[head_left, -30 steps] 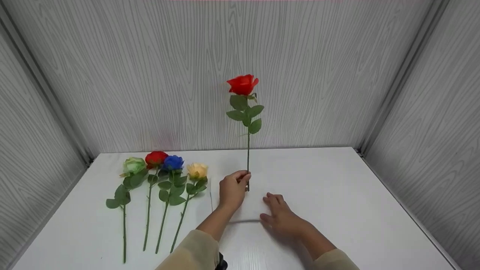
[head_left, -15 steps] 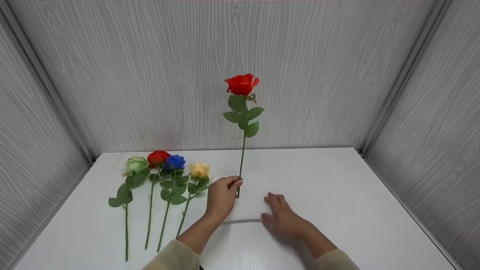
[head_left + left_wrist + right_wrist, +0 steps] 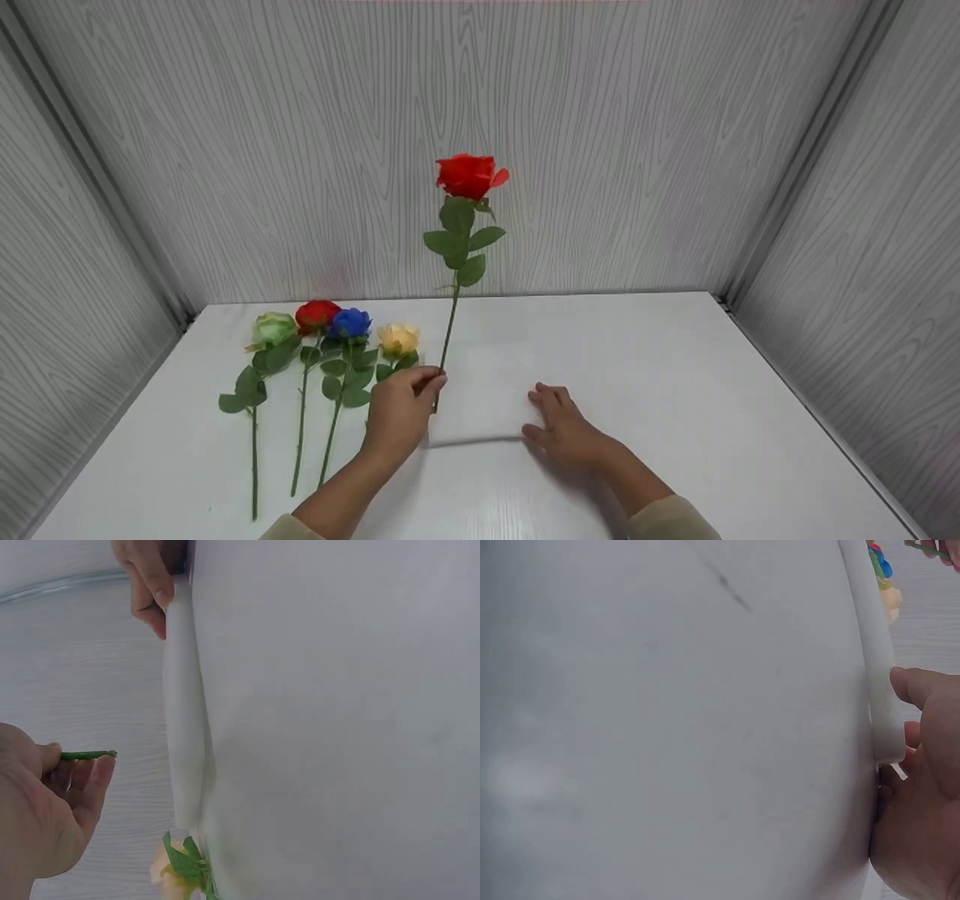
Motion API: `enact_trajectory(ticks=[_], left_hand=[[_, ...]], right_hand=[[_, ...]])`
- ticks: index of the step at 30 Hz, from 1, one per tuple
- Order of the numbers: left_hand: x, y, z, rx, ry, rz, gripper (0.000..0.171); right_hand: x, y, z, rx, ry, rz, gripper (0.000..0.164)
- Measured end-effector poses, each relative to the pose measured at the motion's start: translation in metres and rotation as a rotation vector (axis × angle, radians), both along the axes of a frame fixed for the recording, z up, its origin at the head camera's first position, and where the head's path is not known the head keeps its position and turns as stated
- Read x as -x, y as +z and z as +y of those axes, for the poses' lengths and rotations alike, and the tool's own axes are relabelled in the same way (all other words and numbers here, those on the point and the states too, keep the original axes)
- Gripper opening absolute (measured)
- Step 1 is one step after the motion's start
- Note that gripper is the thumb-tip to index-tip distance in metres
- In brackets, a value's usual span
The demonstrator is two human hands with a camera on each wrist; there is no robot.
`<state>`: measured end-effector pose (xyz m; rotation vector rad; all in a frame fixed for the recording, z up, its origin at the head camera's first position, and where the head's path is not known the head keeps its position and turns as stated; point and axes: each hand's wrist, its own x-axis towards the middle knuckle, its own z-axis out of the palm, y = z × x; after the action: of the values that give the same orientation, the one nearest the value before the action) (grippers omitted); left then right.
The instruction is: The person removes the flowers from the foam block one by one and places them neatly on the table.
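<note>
My left hand [image 3: 401, 412] pinches the green stem of a red rose [image 3: 470, 176] near its lower end. The rose stands upright, leaning slightly right, bloom up. In the left wrist view the stem end [image 3: 90, 755] pokes out between thumb and fingers of the left hand [image 3: 52, 802]. A flat white block [image 3: 480, 405] lies on the table between the hands. At its right side rests my right hand [image 3: 566, 431], fingers loosely extended and touching the edge. The right wrist view shows the right hand [image 3: 926, 780] at the end of the white block [image 3: 881, 682].
Left on the table [image 3: 675, 375] lie a green rose [image 3: 274, 328], a second red rose [image 3: 315, 315], a blue rose [image 3: 350, 324] and a yellow rose [image 3: 397, 340], whose stem my left hand partly hides. Grey wood-grain panels [image 3: 600, 150] enclose the back and sides.
My left hand has moved left and toward me with the red rose, whose tilt has turned to the right. The right hand and white block have stayed in place.
</note>
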<state>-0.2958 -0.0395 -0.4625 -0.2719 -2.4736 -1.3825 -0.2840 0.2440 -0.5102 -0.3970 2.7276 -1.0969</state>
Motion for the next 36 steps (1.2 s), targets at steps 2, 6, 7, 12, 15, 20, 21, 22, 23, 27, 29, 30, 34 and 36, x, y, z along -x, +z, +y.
enact_trajectory(ticks=[2,6,7,12,15,20,21,22,23,27,29,30,34,36], left_hand=[[-0.004,-0.002,-0.005,-0.008,0.012,-0.014,0.014],[-0.01,-0.003,-0.013,-0.01,0.028,-0.047,0.016],[-0.011,-0.003,-0.016,-0.009,0.031,-0.056,0.016],[-0.018,-0.004,-0.025,0.002,0.044,-0.096,0.014],[-0.022,-0.003,-0.029,0.017,0.061,-0.121,0.013],[-0.031,0.001,-0.04,0.013,0.072,-0.173,0.015],[-0.032,0.001,-0.042,0.011,0.072,-0.181,0.016],[-0.034,0.001,-0.045,0.005,0.071,-0.186,0.016],[-0.036,0.0,-0.047,0.0,0.07,-0.191,0.016],[-0.041,-0.002,-0.057,0.003,0.093,-0.232,0.016],[-0.042,-0.003,-0.062,0.007,0.105,-0.254,0.017],[-0.043,-0.004,-0.065,0.008,0.113,-0.268,0.017],[-0.046,-0.003,-0.075,0.023,0.138,-0.302,0.02],[-0.047,-0.003,-0.079,0.027,0.148,-0.316,0.02]], right_hand=[[0.0,0.0,0.001,-0.002,0.004,0.009,0.07],[0.001,-0.001,0.001,-0.007,0.008,0.02,0.071],[0.001,-0.001,0.001,-0.011,0.009,0.022,0.071],[0.0,-0.002,0.001,-0.021,0.006,0.015,0.07],[0.0,-0.002,0.001,-0.022,0.004,0.011,0.07],[0.001,-0.001,0.004,-0.004,0.038,0.005,0.072],[0.001,-0.001,0.004,0.0,0.045,0.004,0.073],[0.001,-0.001,0.005,0.001,0.051,0.002,0.073],[0.001,-0.001,0.005,0.0,0.054,0.003,0.073],[0.002,0.0,0.005,-0.001,0.05,0.009,0.073],[0.002,0.0,0.005,-0.003,0.047,0.013,0.072],[0.002,0.0,0.005,-0.003,0.047,0.015,0.071],[0.002,-0.001,0.004,-0.008,0.048,0.029,0.071],[0.003,-0.001,0.005,-0.011,0.048,0.035,0.071]])
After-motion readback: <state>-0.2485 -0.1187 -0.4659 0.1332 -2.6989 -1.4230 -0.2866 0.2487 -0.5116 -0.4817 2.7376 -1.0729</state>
